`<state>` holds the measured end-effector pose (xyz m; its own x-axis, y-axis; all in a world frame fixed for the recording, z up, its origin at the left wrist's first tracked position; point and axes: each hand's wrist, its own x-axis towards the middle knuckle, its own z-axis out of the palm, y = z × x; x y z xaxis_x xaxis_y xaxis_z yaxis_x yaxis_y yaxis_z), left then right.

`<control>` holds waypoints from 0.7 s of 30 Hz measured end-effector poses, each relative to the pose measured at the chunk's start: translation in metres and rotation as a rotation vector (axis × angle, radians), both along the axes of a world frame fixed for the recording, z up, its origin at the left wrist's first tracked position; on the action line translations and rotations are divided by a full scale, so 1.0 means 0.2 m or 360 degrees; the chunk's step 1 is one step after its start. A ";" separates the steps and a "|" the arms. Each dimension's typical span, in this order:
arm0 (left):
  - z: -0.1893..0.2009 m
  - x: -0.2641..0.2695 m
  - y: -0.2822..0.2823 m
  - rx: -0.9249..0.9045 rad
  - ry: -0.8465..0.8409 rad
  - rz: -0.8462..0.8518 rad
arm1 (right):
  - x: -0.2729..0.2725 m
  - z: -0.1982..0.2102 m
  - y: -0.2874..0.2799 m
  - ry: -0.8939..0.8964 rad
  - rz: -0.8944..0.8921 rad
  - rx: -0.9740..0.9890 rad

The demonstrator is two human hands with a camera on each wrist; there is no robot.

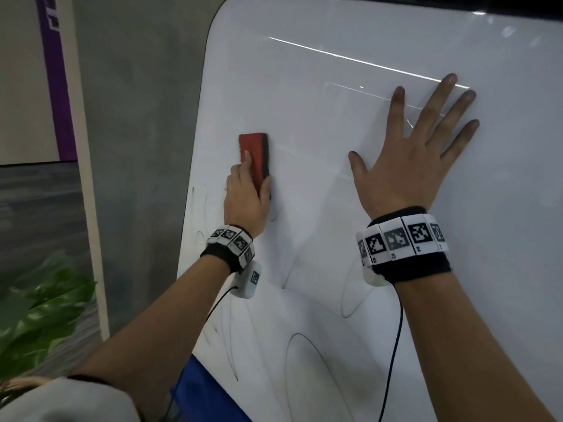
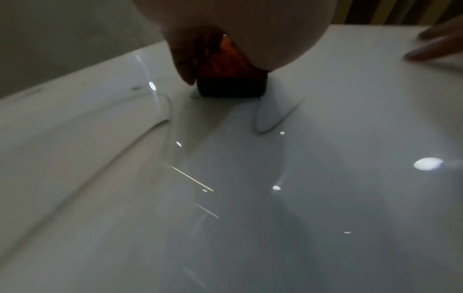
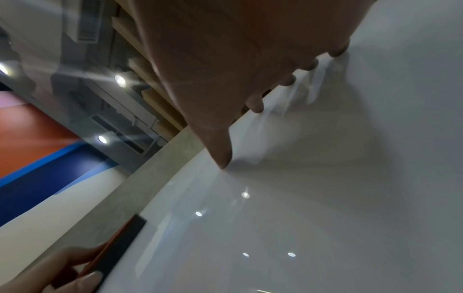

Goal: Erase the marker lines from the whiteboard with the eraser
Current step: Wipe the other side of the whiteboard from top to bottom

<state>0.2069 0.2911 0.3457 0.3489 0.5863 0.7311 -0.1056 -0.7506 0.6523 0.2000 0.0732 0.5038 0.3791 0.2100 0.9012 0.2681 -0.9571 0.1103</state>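
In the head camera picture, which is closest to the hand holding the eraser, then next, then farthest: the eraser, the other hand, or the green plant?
1. The eraser: gripped in the left hand itself, pressed on the whiteboard.
2. The right hand: to its right, spread flat on the board.
3. The green plant: off the board, down in the lower left corner.

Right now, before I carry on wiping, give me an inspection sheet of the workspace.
Surface: whiteboard, glossy, upper part wiped.
Job's things: eraser, red back, dark pad flat on the board; marker lines remain on the lower part.
Clutter: nothing seen.
Grippers: left hand grips the eraser; right hand rests flat on the board, fingers spread.
Cables: black cable hangs from the right wristband; another from the left.
Surroundings: grey wall, green plant.
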 end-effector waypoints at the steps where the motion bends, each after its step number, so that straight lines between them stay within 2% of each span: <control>1: -0.01 0.02 0.04 -0.0161 0.0017 0.0054 | 0.00 0.00 -0.01 0.0005 -0.0007 -0.0010; 5: -0.01 0.05 0.25 -0.0875 0.0202 0.0250 | 0.01 0.00 -0.03 0.0019 -0.0026 -0.0047; 7: 0.00 0.03 0.27 -0.0972 0.0306 0.0270 | -0.01 0.00 -0.02 0.0011 -0.0028 -0.0061; 9: 0.00 0.01 0.20 -0.0820 0.0284 0.0273 | -0.02 -0.01 -0.01 0.0005 -0.0031 -0.0054; 13: -0.10 -0.04 0.02 -0.0223 0.0073 0.0047 | -0.02 -0.01 0.00 0.0023 -0.0002 -0.0033; 15: -0.13 -0.02 0.07 -0.0241 0.0076 0.0098 | -0.02 -0.01 -0.01 0.0025 -0.0002 -0.0067; 16: -0.14 0.00 0.13 -0.0402 0.0135 0.0157 | -0.01 -0.01 -0.03 0.0024 -0.0002 -0.0093; 18: -0.22 0.05 0.35 -0.0902 0.0290 0.0223 | 0.00 -0.02 -0.06 0.0013 0.0007 -0.0134; 19: -0.29 0.07 0.46 -0.1132 0.0330 0.0197 | 0.01 -0.03 -0.07 0.0007 0.0014 -0.0151; 21: -0.39 0.10 0.62 -0.1376 0.0341 0.0086 | 0.01 -0.03 -0.08 -0.0005 0.0024 -0.0171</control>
<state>0.2265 0.4142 0.2685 0.3831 0.9222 -0.0520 0.1047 0.0125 0.9944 0.2023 0.0566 0.4979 0.3725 0.3113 0.8742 0.2820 -0.9355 0.2129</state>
